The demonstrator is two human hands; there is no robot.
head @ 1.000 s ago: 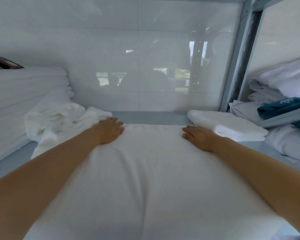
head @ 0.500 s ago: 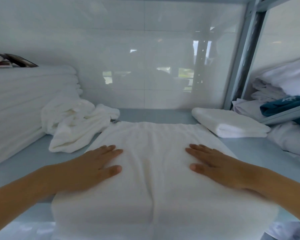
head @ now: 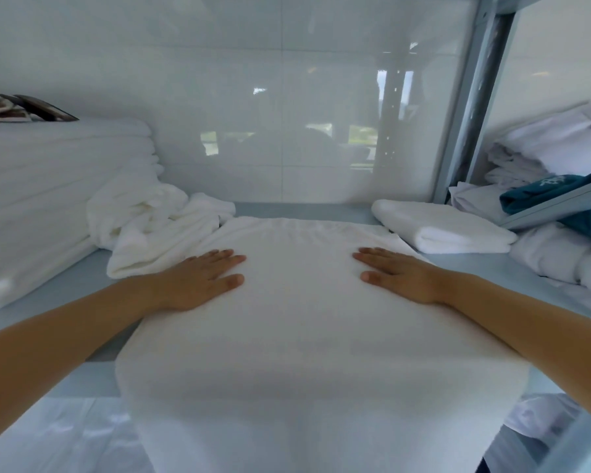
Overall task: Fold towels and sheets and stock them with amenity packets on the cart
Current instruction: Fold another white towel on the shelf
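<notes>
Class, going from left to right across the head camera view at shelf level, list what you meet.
Tall stack of folded linen → crumpled towel → left hand → right hand → small folded towel → teal cloth.

Single head-worn wide-angle view, facing forward and down from close above the shelf (head: 82, 291); both forearms entering from the lower corners, glossy wall (head: 253, 97) directly ahead; no second view.
</notes>
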